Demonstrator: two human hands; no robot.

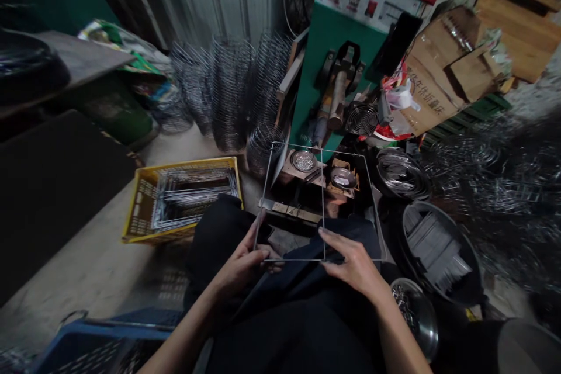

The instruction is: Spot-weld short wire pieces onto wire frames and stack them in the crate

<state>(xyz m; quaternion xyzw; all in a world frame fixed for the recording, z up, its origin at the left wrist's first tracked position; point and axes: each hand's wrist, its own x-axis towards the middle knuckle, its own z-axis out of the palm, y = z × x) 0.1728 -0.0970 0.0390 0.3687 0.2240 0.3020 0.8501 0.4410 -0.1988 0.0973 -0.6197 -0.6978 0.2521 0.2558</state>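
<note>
A rectangular wire frame (323, 204) with a middle crossbar spans the space above my lap. My left hand (252, 254) grips its near left corner, thumb and fingers closed on the wire. The right hand (348, 254) pinches the middle wire near the front edge. Beyond the frame's far edge is a green machine (307, 82) with a metal arm (336, 99) pointing down. Below that arm sit a small dish of metal bits (304, 160) and a second dish (343, 178).
A yellow crate (131, 210) with wire frames stands left. Stacks of wire rings (230, 93) are behind it. On the right are a bucket of metal strips (438, 245), a steel bowl (423, 318) and cardboard (432, 93). A blue crate (65, 345) is at lower left.
</note>
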